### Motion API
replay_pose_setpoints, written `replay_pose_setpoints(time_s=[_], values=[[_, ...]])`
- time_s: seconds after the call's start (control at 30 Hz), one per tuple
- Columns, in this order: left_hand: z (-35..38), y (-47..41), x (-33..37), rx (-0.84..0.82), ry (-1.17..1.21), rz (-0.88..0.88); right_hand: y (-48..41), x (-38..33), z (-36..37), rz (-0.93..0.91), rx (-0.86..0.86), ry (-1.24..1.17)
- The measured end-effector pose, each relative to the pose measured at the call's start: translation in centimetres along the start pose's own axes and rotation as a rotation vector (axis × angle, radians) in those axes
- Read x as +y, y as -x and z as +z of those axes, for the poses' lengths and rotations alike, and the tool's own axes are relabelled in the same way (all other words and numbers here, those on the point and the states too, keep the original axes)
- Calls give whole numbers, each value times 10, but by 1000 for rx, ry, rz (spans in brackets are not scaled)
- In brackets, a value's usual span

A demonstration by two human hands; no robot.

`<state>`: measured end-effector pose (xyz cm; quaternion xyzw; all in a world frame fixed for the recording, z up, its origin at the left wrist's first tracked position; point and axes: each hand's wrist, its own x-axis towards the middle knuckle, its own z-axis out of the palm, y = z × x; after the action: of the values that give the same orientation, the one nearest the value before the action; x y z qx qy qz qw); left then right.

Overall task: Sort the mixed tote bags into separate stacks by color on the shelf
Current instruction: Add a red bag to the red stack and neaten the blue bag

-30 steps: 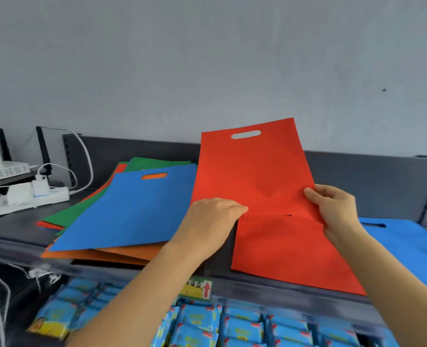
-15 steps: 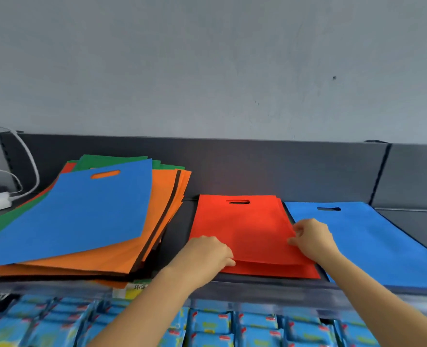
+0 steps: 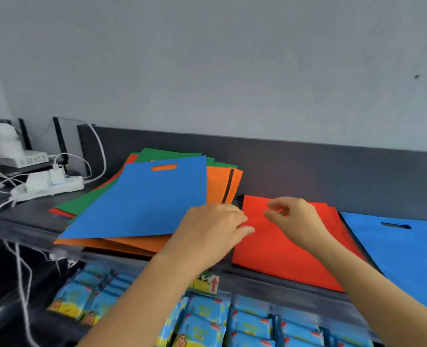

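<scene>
The top blue bag (image 3: pixel 142 201) of the mixed pile (image 3: pixel 220 181) lies just left of my hands, its long axis running near to far with the handle slot at the far end. My left hand (image 3: pixel 212 229) is nearer, fingers relaxed by its near right corner and holding nothing. My right hand (image 3: pixel 295 219) hovers loosely curled and empty over the red stack (image 3: pixel 282 254). The blue stack (image 3: pixel 395 249) lies rightmost on the shelf (image 3: pixel 32 221).

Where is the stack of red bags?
In the head view, the red stack lies flat on the shelf, right of centre, between the mixed pile on its left and the blue bag on its right.
</scene>
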<state>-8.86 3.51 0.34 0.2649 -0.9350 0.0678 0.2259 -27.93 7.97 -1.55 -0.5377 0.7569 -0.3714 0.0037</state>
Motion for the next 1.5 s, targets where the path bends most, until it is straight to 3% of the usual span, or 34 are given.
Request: replay_pose_setpoints(time_s=[0.13,0.23,0.33,0.57,0.73,1.07,1.17,1.4,1.5], values=[[-21,27,-56,-140,-106,-217,-3,-58,33,-68,-129,-153],[-16,44,-93,-373,-101,-329,-13,-76,57,41,-277,-131],[-4,56,-113,-405,-23,-374,-21,-82,75,169,-322,-146],[-6,60,-120,-276,17,-262,-28,-93,91,289,-236,-258],[-14,60,-109,-211,-46,-144,-25,-89,85,241,-66,-361],[0,18,-56,180,-29,81,-8,-18,7,251,265,-599],[17,-1,-18,40,54,68,7,28,-25,327,335,-566],[73,-46,84,76,75,382,53,139,-104,472,437,-403],[79,-66,135,57,51,420,68,178,-141,506,469,-328]])
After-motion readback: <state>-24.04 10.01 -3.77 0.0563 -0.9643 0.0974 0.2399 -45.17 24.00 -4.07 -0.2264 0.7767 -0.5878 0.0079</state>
